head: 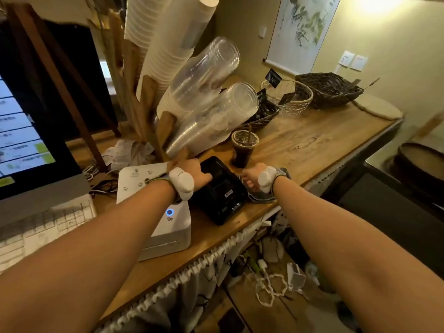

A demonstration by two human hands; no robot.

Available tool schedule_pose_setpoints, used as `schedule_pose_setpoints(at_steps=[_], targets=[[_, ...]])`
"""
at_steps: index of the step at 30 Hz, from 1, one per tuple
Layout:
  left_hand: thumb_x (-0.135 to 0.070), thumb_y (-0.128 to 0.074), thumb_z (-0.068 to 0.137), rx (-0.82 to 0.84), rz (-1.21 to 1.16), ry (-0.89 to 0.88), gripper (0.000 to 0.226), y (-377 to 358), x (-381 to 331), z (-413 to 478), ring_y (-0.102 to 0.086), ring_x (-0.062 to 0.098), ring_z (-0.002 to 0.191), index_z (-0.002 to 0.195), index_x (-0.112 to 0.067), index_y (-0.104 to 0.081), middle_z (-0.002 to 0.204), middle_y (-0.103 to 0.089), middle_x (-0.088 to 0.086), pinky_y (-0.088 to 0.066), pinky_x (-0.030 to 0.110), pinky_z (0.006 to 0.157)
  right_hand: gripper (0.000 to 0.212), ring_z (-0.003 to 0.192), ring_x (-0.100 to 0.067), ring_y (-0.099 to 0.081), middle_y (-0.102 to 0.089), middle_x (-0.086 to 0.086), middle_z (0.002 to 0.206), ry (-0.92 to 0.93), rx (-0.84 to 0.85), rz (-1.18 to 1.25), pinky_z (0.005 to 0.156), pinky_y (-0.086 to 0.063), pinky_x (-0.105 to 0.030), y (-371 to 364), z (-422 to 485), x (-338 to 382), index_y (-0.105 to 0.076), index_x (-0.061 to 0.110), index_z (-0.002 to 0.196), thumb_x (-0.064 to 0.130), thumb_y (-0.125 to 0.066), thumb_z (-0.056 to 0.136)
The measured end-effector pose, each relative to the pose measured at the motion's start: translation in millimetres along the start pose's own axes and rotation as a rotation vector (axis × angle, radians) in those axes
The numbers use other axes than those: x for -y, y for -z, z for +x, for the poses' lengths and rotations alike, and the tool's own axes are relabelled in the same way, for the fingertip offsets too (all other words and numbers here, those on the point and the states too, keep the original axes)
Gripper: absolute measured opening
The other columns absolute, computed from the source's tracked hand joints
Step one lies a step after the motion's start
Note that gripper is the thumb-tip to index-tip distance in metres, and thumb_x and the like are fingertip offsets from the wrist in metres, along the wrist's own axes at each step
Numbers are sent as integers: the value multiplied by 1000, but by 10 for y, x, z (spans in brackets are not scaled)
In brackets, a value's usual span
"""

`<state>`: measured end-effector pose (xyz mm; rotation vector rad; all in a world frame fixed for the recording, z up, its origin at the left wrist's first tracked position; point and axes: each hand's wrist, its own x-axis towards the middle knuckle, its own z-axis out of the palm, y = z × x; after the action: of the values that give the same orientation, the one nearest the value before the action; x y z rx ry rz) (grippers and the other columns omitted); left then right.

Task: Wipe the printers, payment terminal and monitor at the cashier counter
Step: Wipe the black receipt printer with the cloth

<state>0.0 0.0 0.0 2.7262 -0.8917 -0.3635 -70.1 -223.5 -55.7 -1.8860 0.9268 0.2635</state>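
A black receipt printer (pixel 223 195) sits near the counter's front edge. My left hand (pixel 195 171) rests on its top left, fingers pressing on the lid. My right hand (pixel 251 180) is against the printer's right side, closed on a grey cloth (pixel 260 198) that bunches under my wrist. Left of the black printer stands a white printer (pixel 168 224) with a blue lit button. The monitor (pixel 26 140) stands at far left with its screen on. I cannot pick out a payment terminal.
A white keyboard (pixel 43 227) lies below the monitor. An iced dark drink in a plastic cup (pixel 242 150) stands just behind the black printer. Stacked clear cups (pixel 211 109) and paper cups lean above it. Baskets (pixel 329 92) sit at the counter's far end. Cables lie on the floor below.
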Motion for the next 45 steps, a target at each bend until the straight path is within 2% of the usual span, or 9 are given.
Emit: schedule_pose_setpoints(at_steps=[3, 7, 12, 20, 25, 31, 34, 40, 45], targets=[[-57, -63, 81, 28, 211, -32, 62, -55, 35, 86, -59, 27, 108, 127, -16, -54, 119, -63, 6, -40, 36, 89, 25, 80, -23, -57, -56, -5, 80, 51, -171, -222, 88, -54, -39, 55, 146, -87, -47, 21, 66, 21, -65, 84], [-68, -75, 58, 76, 360, -100, 90, -150, 171, 216, -59, 27, 110, 130, -21, -47, 119, -64, 1, -40, 41, 95, 28, 87, -19, -46, -48, 3, 75, 24, -119, -376, 81, -36, -28, 127, 116, -249, -47, 25, 68, 20, -71, 82], [-83, -70, 43, 100, 433, -102, 98, -227, 219, 333, -57, 26, 110, 118, -25, -49, 111, -62, -3, -38, 45, 98, 35, 84, -22, -55, -58, -3, 94, 12, -96, -302, 66, -48, -28, 134, 185, -435, -57, 19, 96, 16, -80, 70], [-85, -72, 29, 28, 404, -39, 116, -279, 153, 321, -62, 23, 104, 125, -27, -48, 108, -66, -4, -37, 42, 91, 23, 82, -19, -54, -52, 8, 69, -19, -164, -404, 77, -45, -28, 111, 300, -495, -54, 30, 65, 27, -75, 73], [-82, -74, 32, 23, 353, -61, 109, -257, 115, 274, -63, 24, 102, 123, -26, -50, 105, -68, -3, -36, 43, 94, 35, 79, -22, -46, -47, 0, 72, -3, -226, -282, 77, -38, -29, 290, 194, -381, -42, 23, 63, 31, -67, 85], [-76, -75, 41, 78, 195, -95, 100, -241, 124, 248, -60, 25, 108, 126, -30, -49, 115, -65, -3, -37, 43, 97, 21, 58, -20, -52, -55, -5, 61, 130, -238, 135, 58, -46, -29, 228, -106, 179, -58, 8, 67, 24, -64, 80], [-82, -68, 42, 44, 254, -87, 95, -182, 172, 226, -58, 26, 108, 121, -30, -52, 111, -65, -2, -39, 43, 99, 15, 59, -17, -55, -59, -3, 67, 297, -185, 6, 61, -50, -33, -48, -122, 431, -62, 10, 79, 25, -67, 79], [-71, -64, 67, -70, 311, -77, 52, -223, 219, 111, -56, 23, 108, 99, -30, -65, 103, -64, -3, -36, 37, 97, 36, 96, -20, -65, -71, -2, 104, 599, -163, -489, 87, -54, -32, -470, -163, 648, -70, 21, 116, 32, -68, 82], [-57, -67, 73, -128, 232, -90, 35, -221, 282, 103, -56, 23, 104, 93, -28, -69, 102, -64, -2, -34, 35, 91, 34, 95, -22, -66, -71, -2, 103, 632, -86, -753, 86, -54, -32, -384, -238, 739, -70, 25, 117, 30, -64, 83]])
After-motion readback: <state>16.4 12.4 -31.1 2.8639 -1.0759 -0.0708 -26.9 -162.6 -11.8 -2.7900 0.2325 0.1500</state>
